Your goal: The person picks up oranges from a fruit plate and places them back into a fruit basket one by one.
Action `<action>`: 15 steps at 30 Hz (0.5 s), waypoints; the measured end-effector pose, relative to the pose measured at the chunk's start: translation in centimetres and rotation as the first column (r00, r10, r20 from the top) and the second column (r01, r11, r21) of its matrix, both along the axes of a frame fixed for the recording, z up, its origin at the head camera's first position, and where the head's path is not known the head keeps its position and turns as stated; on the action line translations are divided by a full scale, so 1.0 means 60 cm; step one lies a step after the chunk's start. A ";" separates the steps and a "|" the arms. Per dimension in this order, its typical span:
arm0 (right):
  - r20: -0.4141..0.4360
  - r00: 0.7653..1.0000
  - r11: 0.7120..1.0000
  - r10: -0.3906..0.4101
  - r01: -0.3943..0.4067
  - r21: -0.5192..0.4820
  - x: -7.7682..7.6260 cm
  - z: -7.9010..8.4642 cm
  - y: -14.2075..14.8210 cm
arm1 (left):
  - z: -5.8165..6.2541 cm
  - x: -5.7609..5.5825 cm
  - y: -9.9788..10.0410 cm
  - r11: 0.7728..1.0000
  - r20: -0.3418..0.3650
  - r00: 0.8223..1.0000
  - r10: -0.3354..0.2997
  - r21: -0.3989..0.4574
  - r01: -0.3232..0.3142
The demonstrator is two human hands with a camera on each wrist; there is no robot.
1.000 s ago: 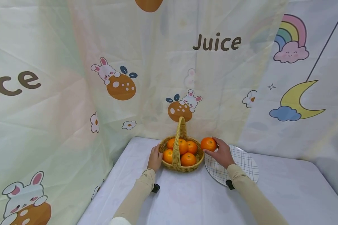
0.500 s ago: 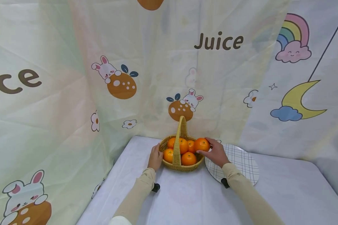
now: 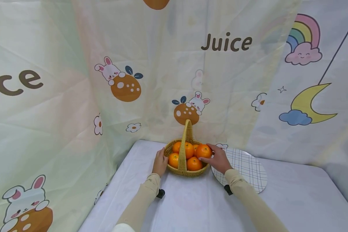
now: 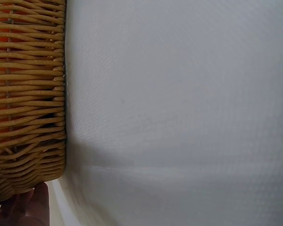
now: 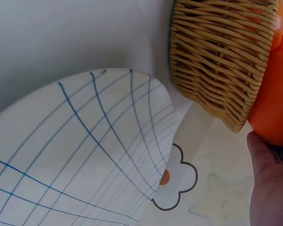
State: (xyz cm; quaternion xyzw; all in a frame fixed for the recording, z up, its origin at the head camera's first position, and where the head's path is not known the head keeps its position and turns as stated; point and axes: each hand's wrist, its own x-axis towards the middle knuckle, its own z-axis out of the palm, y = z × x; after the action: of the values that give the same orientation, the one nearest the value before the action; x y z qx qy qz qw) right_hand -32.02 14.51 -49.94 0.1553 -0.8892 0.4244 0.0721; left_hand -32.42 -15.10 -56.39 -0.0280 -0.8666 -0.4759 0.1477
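A woven wicker basket (image 3: 188, 173) with a tall arched handle (image 3: 182, 158) stands on the table and contains several oranges (image 3: 194, 163). My left hand (image 3: 160, 162) grips the basket at its left side; in the left wrist view its fingers (image 4: 37, 205) lie against the wicker wall. With thumb and fingers, my right hand (image 3: 219, 160) holds another orange (image 3: 204, 151) over the right part of the basket. In the right wrist view this orange (image 5: 276, 103) sits right at the basket's rim (image 5: 254, 94).
To the right of the basket lies a round white plate (image 3: 250, 167) with a blue grid pattern, partly under my right forearm. A white cloth (image 3: 191, 206) covers the table. Printed fabric (image 3: 162, 80) hangs close behind the table and along its sides.
My right hand has carried its orange leftward from above the plate's edge to the right part of the basket, and slightly lower. My left hand stays at the basket's side.
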 end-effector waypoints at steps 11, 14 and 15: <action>-0.004 1.000 1.000 0.009 -0.009 0.001 0.003 -0.009 -0.005 | -0.003 -0.003 -0.001 1.000 -0.010 1.000 0.007 -0.007 -0.007; 0.013 1.000 1.000 0.010 -0.010 0.006 0.003 -0.010 -0.005 | -0.003 -0.001 0.000 1.000 -0.011 1.000 0.008 -0.011 -0.008; 0.011 1.000 1.000 0.011 -0.011 0.005 0.003 -0.010 -0.005 | -0.002 -0.001 0.000 1.000 -0.011 1.000 0.010 -0.010 -0.010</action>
State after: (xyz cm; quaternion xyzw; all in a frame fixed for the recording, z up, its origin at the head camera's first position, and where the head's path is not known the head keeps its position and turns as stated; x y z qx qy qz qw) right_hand -31.82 14.20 -50.53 0.1580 -0.8898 0.4231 0.0646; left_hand -32.48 -15.10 -56.54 -0.0272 -0.8683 -0.4705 0.1548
